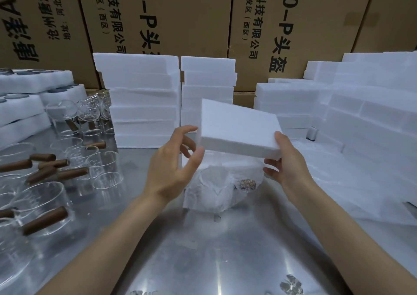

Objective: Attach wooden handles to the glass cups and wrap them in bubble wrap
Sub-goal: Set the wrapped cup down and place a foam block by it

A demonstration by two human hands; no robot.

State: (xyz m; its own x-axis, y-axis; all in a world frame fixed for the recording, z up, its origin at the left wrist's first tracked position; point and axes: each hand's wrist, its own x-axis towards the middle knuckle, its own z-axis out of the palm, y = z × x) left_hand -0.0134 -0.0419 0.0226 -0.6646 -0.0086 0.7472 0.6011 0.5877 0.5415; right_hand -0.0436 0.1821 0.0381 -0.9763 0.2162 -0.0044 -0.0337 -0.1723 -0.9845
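Both hands are up at centre: the right hand grips a white foam slab by its corner, while the left hand pinches the opposite corner. Directly below sits a bubble-wrapped cup nested in a foam tray, apparently awaiting this lid. Out at nine o'clock, glass cups stand on the steel table, some with wooden handles fitted, others bare, so plenty looks left.
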